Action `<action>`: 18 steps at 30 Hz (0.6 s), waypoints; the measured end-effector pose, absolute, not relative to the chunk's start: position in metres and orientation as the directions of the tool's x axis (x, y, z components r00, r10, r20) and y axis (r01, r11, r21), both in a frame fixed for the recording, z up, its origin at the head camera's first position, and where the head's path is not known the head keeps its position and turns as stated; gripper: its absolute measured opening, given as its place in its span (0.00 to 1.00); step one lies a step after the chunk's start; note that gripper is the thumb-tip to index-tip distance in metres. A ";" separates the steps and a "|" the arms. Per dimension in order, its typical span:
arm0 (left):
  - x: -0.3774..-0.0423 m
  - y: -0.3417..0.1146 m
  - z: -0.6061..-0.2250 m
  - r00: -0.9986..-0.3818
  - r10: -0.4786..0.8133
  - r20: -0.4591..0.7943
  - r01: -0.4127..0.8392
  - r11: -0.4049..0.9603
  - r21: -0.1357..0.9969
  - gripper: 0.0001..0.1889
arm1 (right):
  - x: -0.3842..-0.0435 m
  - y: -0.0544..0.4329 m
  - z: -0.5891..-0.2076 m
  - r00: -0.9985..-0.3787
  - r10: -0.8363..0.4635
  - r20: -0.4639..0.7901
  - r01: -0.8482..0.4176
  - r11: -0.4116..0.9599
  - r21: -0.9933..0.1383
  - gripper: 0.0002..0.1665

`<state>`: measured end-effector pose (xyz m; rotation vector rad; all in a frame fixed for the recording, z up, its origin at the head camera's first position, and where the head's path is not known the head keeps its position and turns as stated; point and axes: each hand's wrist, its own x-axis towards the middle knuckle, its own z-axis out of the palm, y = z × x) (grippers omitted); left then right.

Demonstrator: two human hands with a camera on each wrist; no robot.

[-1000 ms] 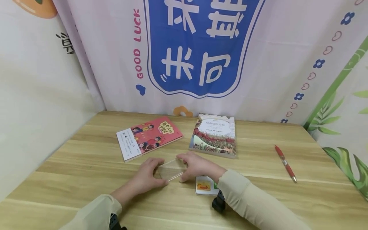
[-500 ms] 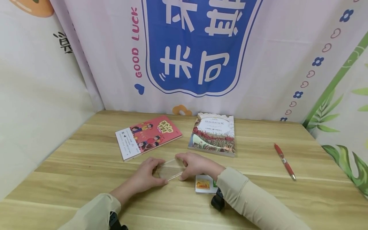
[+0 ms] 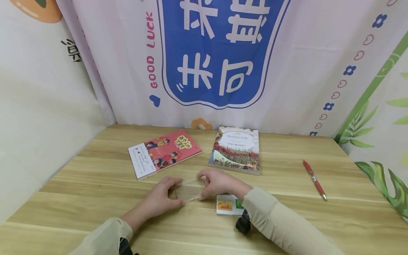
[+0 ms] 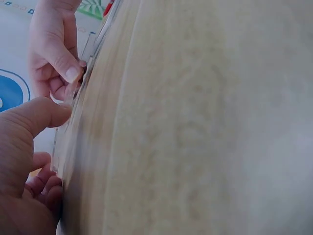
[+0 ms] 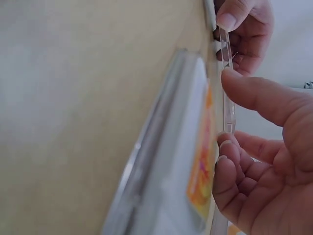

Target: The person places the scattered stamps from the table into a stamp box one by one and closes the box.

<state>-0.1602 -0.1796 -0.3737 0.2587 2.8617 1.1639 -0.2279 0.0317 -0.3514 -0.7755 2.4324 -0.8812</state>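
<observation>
A clear, shallow plastic lid (image 3: 188,191) lies between both hands, low over the wooden table. My left hand (image 3: 162,197) pinches its left side between thumb and fingers. On the opposite side, my right hand (image 3: 219,184) pinches the lid in the same way. Seen edge-on in the right wrist view, the clear lid (image 5: 229,110) is thin, with a raised rim. Just under my right wrist lies a flat white box or card stack (image 3: 228,212) with orange and green pictures. My right sleeve and wrist camera partly hide it. Whether the lid touches the table, I cannot tell.
A red book (image 3: 167,152) lies behind the left hand, tilted. Another book (image 3: 236,150) with a flowery cover lies behind the right hand. A red pen (image 3: 315,180) rests to the right. A printed curtain (image 3: 127,63) hangs along the table's back edge.
The hands and the lid stay nearly in place; the lid's tilt has changed slightly. A little more of the white box's green picture shows. The view itself has shifted a little.
</observation>
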 end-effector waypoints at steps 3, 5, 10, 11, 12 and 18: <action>-0.159 -0.177 -0.373 -0.987 0.158 0.026 0.129 0.689 0.713 0.36 | -0.226 0.038 -0.350 -0.749 -0.634 -0.190 -0.343 0.617 -0.708 0.39; -0.158 -0.176 -0.373 -0.987 0.156 0.032 0.130 0.675 0.727 0.36 | -0.225 0.042 -0.349 -0.751 -0.634 -0.181 -0.337 0.605 -0.721 0.40; -0.157 -0.171 -0.374 -0.977 0.199 0.079 0.191 0.638 0.746 0.36 | -0.218 0.055 -0.348 -0.761 -0.635 -0.133 -0.333 0.558 -0.761 0.40; -0.157 -0.170 -0.374 -0.973 0.212 0.091 0.207 0.630 0.749 0.36 | -0.216 0.058 -0.348 -0.764 -0.634 -0.124 -0.327 0.545 -0.772 0.40; -0.156 -0.168 -0.373 -0.968 0.227 0.104 0.226 0.621 0.750 0.36 | -0.214 0.061 -0.349 -0.766 -0.632 -0.116 -0.319 0.531 -0.785 0.40; -0.153 -0.161 -0.374 -0.937 0.295 0.187 0.328 0.564 0.758 0.36 | -0.201 0.078 -0.351 -0.789 -0.608 -0.095 -0.235 0.440 -0.866 0.41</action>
